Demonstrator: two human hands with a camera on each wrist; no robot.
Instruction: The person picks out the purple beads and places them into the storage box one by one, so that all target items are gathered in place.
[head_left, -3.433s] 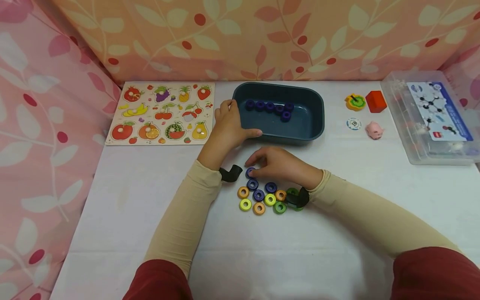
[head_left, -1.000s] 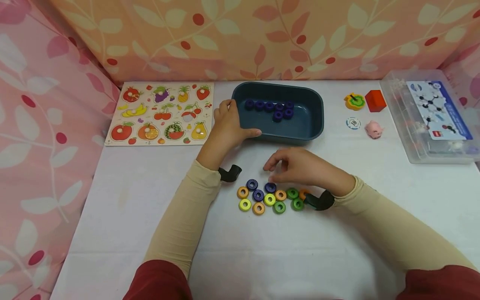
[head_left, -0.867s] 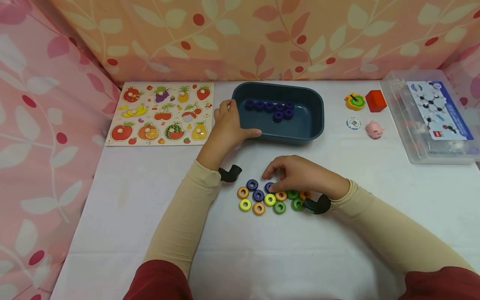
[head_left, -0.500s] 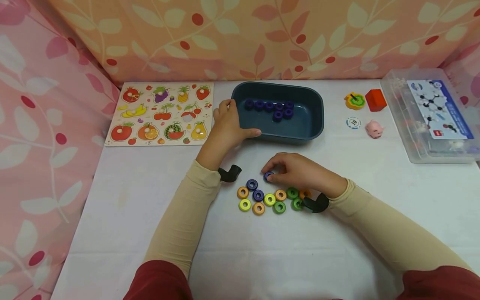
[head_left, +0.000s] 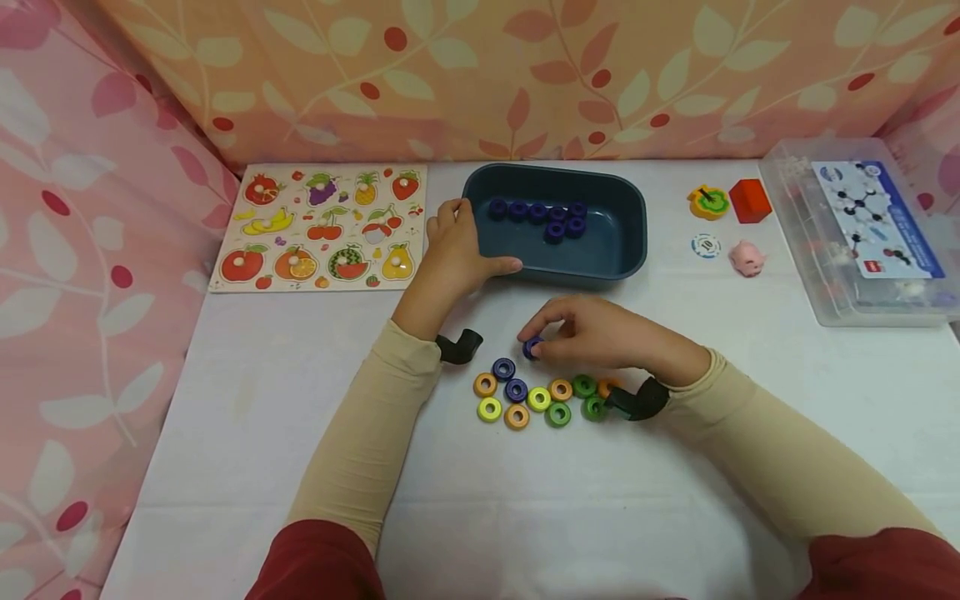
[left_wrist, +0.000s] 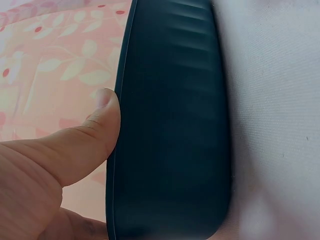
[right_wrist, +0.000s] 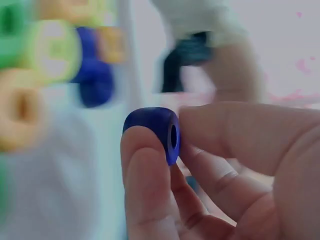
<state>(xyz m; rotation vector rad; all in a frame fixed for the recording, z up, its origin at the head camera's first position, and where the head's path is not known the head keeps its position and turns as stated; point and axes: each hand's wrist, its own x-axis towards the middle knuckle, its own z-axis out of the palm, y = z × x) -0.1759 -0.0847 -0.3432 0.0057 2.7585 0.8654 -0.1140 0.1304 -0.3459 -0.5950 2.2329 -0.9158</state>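
My right hand [head_left: 600, 333] pinches a dark blue ring bead [right_wrist: 159, 131] between thumb and finger, just above the table and behind the loose beads. My left hand [head_left: 457, 258] holds the left end of a dark teal plastic tub [head_left: 633, 242], with the thumb [left_wrist: 102, 122] against the near rim and the fingers at the left side. Several dark blue beads [head_left: 537, 213] lie inside the tub toward the back. Before me on the white cloth are two more blue beads [head_left: 516, 390], beside yellow [head_left: 538, 399], orange [head_left: 517, 417] and green [head_left: 558, 414] ones.
Left of the tub lies a wooden fruit puzzle board [head_left: 318, 225]. To the right are a fruit-shaped toy [head_left: 708, 202], a red block [head_left: 751, 201], a round chip [head_left: 706, 246] and a pink pig [head_left: 747, 259]. A clear plastic case [head_left: 847, 300] stands at the far right.
One more blue bead lies in the tub than 3.4 seconds ago. My right hand has since picked another out of the group and moved it slightly back and left. My left hand stays put.
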